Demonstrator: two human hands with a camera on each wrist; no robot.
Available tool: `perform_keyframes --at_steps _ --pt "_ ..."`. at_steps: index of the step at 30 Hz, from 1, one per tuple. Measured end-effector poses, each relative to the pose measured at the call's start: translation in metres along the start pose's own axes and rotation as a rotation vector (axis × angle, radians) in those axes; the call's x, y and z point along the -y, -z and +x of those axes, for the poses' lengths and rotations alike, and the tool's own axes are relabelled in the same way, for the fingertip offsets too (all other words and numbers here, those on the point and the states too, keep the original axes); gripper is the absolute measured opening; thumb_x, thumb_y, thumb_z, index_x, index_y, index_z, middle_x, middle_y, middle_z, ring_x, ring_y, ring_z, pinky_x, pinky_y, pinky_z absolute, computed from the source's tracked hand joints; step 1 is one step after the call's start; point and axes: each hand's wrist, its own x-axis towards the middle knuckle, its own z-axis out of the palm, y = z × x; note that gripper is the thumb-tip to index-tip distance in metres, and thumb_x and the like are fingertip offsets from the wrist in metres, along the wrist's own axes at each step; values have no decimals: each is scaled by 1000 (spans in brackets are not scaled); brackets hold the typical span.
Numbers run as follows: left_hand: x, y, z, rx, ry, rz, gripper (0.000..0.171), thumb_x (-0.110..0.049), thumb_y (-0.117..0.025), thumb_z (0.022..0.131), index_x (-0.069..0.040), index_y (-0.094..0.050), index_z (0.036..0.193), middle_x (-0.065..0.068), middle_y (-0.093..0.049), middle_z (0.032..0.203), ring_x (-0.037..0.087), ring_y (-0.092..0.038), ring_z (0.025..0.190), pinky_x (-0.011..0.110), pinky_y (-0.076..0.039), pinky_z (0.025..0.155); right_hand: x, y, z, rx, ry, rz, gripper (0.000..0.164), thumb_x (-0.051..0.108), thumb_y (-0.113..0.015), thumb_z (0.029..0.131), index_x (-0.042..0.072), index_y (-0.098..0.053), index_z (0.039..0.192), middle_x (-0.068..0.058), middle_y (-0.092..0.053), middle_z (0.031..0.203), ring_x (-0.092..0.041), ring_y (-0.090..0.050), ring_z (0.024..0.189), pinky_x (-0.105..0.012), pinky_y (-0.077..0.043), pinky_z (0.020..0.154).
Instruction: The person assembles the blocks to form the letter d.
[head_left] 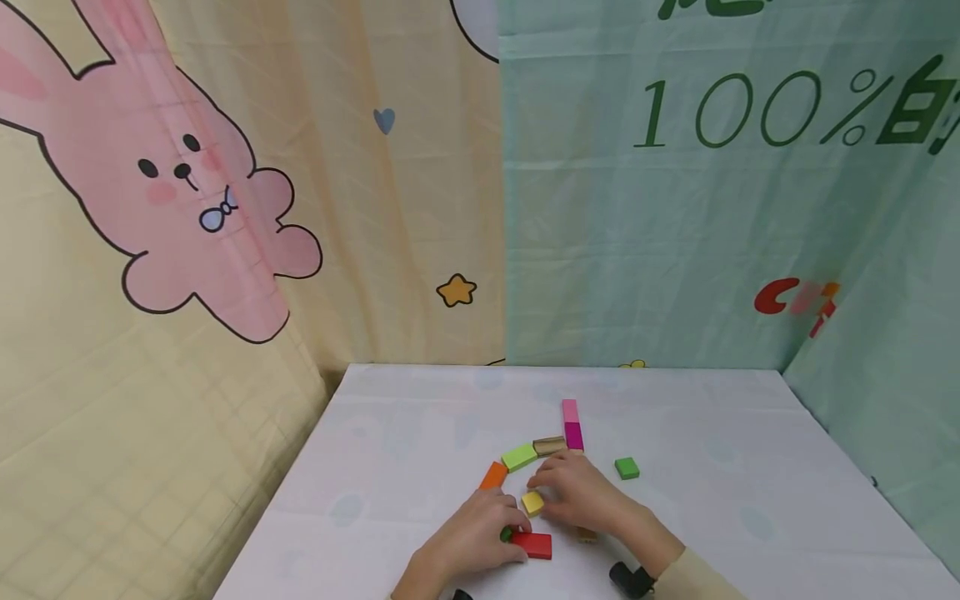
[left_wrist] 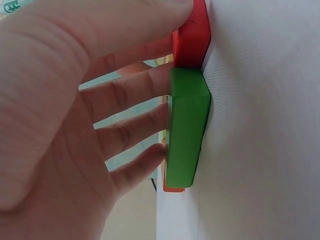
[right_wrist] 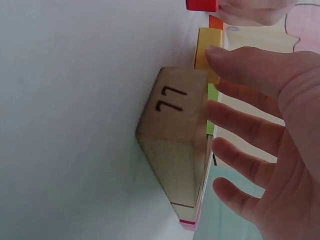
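My left hand (head_left: 476,529) pinches a red block (head_left: 534,546) lying on the table, its thumb on the near face and fingers behind. In the left wrist view, a green block (left_wrist: 187,130) stands end to end with the red one, close to the other fingers. My right hand (head_left: 581,492) holds a small yellow block (head_left: 532,503) between thumb and forefinger, its other fingers loosely spread. Nearest the right wrist camera is a wooden block (right_wrist: 172,110) with dark marks on its end, partly hidden under the wrist in the head view.
Beyond the hands runs a curved row: an orange block (head_left: 493,476), a lime block (head_left: 519,457), a brown wooden block (head_left: 550,446), then magenta (head_left: 573,436) and pink (head_left: 570,410) blocks. A separate green block (head_left: 627,468) lies right. Printed curtains (head_left: 405,208) hang behind the white table (head_left: 720,500).
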Motion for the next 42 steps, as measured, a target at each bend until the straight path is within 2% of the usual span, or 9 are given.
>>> perform_keyframes --at_steps 14,21,33,42 --pt "1 -1 -2 -4 6 0 21 -37 -86 81 -29 -78 99 -25 -58 88 -2 -46 87 20 -44 81 5 -4 2 20 -42 -19 25 35 -85 80 30 -79 104 14 -67 103 -18 -53 110 -50 -47 95" --pt "0 -1 -3 -10 -2 11 22 -36 -86 81 -29 -78 99 -24 -58 88 -2 -46 87 19 -43 81 4 -3 0 -19 -38 -32 26 38 -86 79 29 -79 103 17 -66 96 -15 -53 105 -46 -46 93" --pt "-1 0 -2 3 21 25 22 -38 -85 81 -30 -78 101 -24 -56 86 -2 -45 87 19 -43 80 3 5 -8 -63 -43 -51 26 36 -86 78 26 -79 101 15 -66 94 -13 -53 101 -46 -48 89" --pt "-2 0 -1 18 45 26 20 -39 -84 82 -30 -78 99 -23 -55 85 -1 -45 87 20 -43 80 2 13 -13 -82 -98 -65 27 35 -87 77 26 -79 101 13 -67 95 -15 -54 100 -47 -49 88"
